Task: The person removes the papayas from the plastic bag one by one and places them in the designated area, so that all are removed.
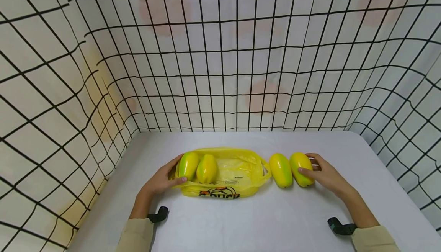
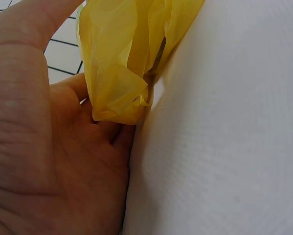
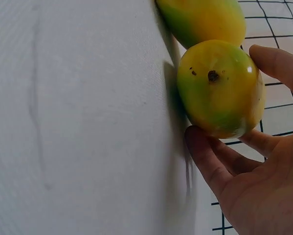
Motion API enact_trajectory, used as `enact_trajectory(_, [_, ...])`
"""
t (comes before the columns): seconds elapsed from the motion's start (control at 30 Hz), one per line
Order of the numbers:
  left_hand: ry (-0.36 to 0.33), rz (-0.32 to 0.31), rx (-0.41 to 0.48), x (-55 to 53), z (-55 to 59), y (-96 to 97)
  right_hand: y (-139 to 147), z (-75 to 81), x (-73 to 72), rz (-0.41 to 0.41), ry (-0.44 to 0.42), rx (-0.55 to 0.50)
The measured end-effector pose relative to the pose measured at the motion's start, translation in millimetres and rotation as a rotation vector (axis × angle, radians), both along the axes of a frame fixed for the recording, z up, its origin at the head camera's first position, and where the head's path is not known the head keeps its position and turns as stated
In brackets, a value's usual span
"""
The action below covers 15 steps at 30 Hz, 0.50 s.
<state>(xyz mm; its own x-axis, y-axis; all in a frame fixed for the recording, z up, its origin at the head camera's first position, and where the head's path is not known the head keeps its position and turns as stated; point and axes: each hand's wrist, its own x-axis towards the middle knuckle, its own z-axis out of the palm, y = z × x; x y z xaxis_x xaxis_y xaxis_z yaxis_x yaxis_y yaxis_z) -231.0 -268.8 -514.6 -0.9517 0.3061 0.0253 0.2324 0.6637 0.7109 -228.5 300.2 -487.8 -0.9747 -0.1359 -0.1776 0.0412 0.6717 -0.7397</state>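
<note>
A yellow plastic bag lies open on the table, black print along its front. Inside its left part are two yellow-green mangoes, one at the left end and one beside it. My left hand grips the bag's left end, thumb over the front rim; in the left wrist view the yellow film lies between thumb and fingers. Right of the bag rest two more mangoes, the nearer one beside the outer one. My right hand holds the outer mango, thumb and fingers round its right side.
The white table runs up to a white wall with a black grid at the back and both sides. Black wrist devices sit on the left wrist and the right wrist.
</note>
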Motion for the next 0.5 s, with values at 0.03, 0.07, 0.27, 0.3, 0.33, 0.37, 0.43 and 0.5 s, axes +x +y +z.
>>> enact_trajectory(0.03, [0.002,-0.002,0.004,-0.5,-0.6,-0.2,0.4,0.0,0.1,-0.002,0.002,0.0])
enact_trajectory(0.07, [0.002,-0.002,0.007,-1.0,-1.2,-0.3,0.9,0.1,0.3,-0.001,0.003,-0.002])
enact_trajectory(0.27, [0.005,-0.007,0.013,-2.1,-1.2,-0.1,4.7,-0.5,1.0,0.009,0.015,-0.009])
enact_trajectory(0.3, [0.003,-0.007,0.014,-1.9,-0.9,0.1,5.1,-0.8,1.0,0.01,0.015,-0.005])
enact_trajectory(0.33, [0.001,-0.006,0.015,-1.6,-0.6,0.1,5.4,-1.1,1.0,0.013,0.012,-0.003])
enact_trajectory(0.37, [-0.001,-0.005,0.015,-1.2,-0.2,0.2,5.5,-1.4,0.8,0.013,0.007,0.001])
enact_trajectory(0.43, [-0.003,-0.002,0.014,-0.9,-0.3,0.2,5.4,-1.5,0.6,0.013,-0.003,0.007])
enact_trajectory(0.5, [-0.005,-0.002,0.015,-0.4,-0.5,0.2,5.2,-1.4,0.6,0.011,-0.011,0.013])
